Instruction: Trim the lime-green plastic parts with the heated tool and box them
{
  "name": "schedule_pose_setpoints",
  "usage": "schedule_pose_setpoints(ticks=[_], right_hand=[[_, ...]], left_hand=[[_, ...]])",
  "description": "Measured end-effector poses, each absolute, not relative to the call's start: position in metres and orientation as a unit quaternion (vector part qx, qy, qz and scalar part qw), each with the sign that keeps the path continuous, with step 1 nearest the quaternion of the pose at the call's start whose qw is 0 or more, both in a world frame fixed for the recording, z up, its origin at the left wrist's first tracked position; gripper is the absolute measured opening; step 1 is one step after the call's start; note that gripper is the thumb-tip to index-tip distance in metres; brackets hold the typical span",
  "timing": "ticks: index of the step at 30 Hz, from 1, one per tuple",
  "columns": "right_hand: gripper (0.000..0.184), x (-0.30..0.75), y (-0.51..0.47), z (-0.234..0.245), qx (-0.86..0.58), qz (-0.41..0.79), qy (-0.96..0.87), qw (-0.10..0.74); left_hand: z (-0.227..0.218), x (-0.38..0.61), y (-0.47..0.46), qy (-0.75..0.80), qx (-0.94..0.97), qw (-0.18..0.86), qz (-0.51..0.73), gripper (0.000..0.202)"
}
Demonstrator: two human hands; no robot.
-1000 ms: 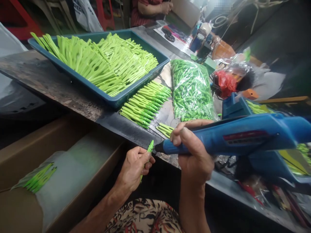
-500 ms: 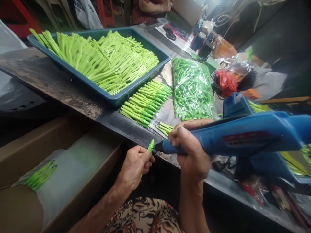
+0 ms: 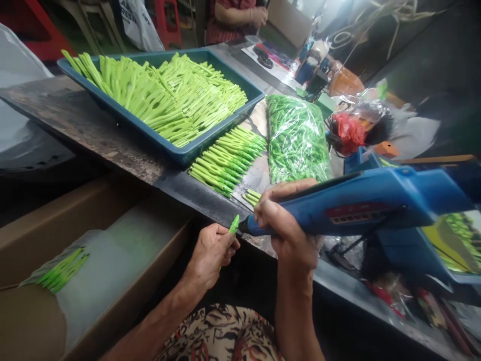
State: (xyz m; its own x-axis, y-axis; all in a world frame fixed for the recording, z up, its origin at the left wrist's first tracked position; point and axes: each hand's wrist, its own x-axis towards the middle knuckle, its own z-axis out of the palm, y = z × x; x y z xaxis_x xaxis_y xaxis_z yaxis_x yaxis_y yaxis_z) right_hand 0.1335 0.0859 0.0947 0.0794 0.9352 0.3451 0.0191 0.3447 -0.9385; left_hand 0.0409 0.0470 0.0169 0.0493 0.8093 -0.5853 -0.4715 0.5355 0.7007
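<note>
My left hand [image 3: 212, 250] pinches a slim green plastic piece [image 3: 234, 223] by its lower part, pointed tip up, just off the table's front edge. My right hand [image 3: 291, 228] is wrapped round a blue electric screwdriver [image 3: 353, 203], held nearly level. Its black tip meets the side of the green piece; the exact contact is too small to make out. Just beyond, green-tipped pieces [image 3: 225, 165] lie in a neat row on the table. A few short light-green sticks [image 3: 251, 196] lie close to my right fingers, which partly hide them.
A dark blue tray [image 3: 182, 153] heaped with light-green pieces stands behind the row. Right of it lies a clear bag [image 3: 296, 140] of green parts. An open carton [image 3: 124, 281] with green pieces sits lower left. A blue bin [image 3: 409, 255] stands right; another person's arm [image 3: 240, 17] is at the back.
The back end of the screwdriver and my right hand have shifted slightly left and down, the tip staying at the green piece. My left hand keeps its hold. The whole view has shifted slightly.
</note>
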Motion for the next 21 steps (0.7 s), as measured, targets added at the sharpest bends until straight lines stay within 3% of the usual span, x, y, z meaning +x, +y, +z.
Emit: schedule_pose_setpoints(ticks=[13, 21], right_hand=[[0.021, 0.1270, 0.0860, 0.0927, -0.390, 0.445, -0.508, 0.626], [0.015, 0.1250, 0.0861, 0.0964, -0.391, 0.423, -0.524, 0.627]], left_hand=[[0.0168, 0.0399, 0.0467, 0.513, 0.156, 0.711, 0.455, 0.038], [0.0140, 0.0402, 0.0470, 0.517, 0.168, 0.708, 0.450, 0.033]])
